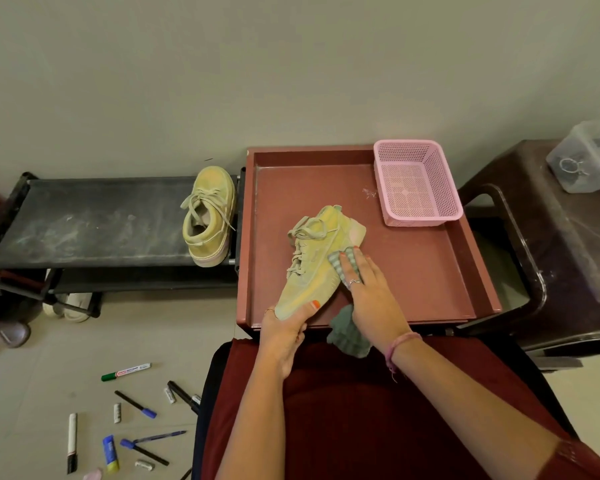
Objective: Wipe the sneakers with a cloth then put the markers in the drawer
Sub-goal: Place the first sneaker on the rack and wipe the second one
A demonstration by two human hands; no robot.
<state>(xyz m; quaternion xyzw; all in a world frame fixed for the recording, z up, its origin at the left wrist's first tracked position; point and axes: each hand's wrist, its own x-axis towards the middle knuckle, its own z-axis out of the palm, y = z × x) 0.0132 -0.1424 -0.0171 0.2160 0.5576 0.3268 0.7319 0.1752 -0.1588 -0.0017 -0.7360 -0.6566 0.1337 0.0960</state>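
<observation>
At the bottom of the frame a dark red lap fills the centre, with both forearms reaching up from it. Low at the left, markers (132, 370) and pens lie scattered on the pale floor (32, 393) — a green-capped white one, several black ones with blue caps, a white one with a black tip, and a small blue and yellow tube (110, 453) among them.

Just above the lap, the left hand (284, 327) grips the heel end of a yellow-green sneaker (314, 261), thumb curled over its side, fingers tucked beneath. The sneaker lies tilted on its side in the reddish-brown drawer (430, 271) at the centre of the frame, toe pointing toward the upper right, laces facing left. The right hand (368, 289), fingers straight and close together, presses a grey-green cloth (347, 327) flat against the sneaker's side near the sole; the rest of the cloth hangs under the palm and over the drawer's near edge. A ring shows on one finger and a pink thread bracelet sits at the wrist.

Farther back, in the drawer's upper right corner, stands a pink perforated basket (418, 183). Left of the drawer, a second sneaker (210, 216) of the same colour sits upright at the right end of a dusty black shoe rack (94, 220) — other footwear shows beneath it. At the right edge a dark brown plastic stool (551, 254) carries a clear container (589, 157). A plain wall rises behind.
</observation>
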